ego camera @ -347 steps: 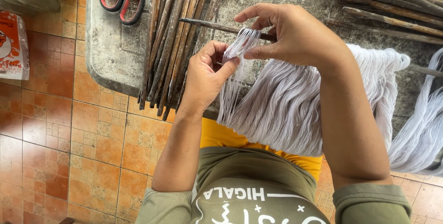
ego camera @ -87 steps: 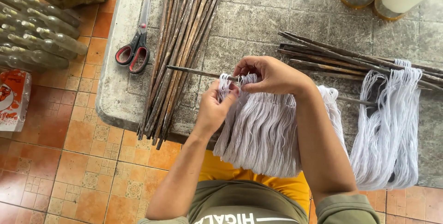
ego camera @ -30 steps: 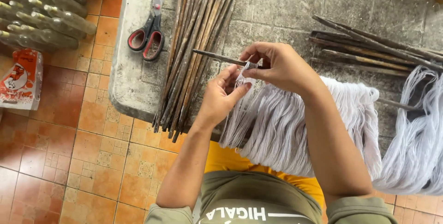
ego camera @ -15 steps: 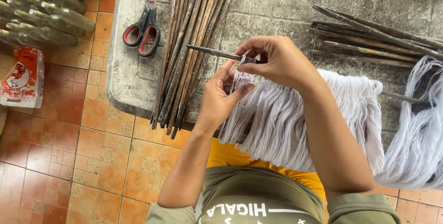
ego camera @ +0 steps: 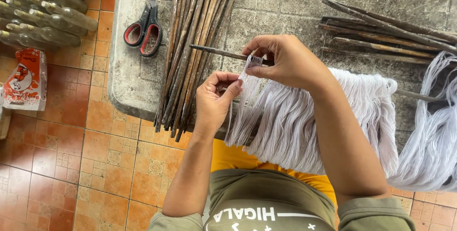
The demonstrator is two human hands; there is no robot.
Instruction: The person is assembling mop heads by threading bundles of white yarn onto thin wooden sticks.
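A thin dark wooden stick [ego camera: 214, 51] lies across a grey stone slab [ego camera: 281, 7], and a thick fringe of white yarn [ego camera: 295, 121] hangs from it over the slab's front edge. My right hand [ego camera: 285, 62] pinches a small loop of white yarn against the stick at the fringe's left end. Just below and to the left, my left hand [ego camera: 216, 100] grips the strands trailing from that loop.
A bundle of long dark sticks [ego camera: 190, 45] lies lengthwise on the slab to the left. Red-handled scissors [ego camera: 145, 24] rest beside it. More sticks [ego camera: 381, 31] and another white yarn hank [ego camera: 431, 135] are at right. Plastic bottles [ego camera: 43, 12] and an orange packet [ego camera: 26, 78] lie on the tiled floor.
Both hands have stayed at the left end of the fringe on the stick. The left hand has dropped slightly, drawing the strands down. The view shifted a little.
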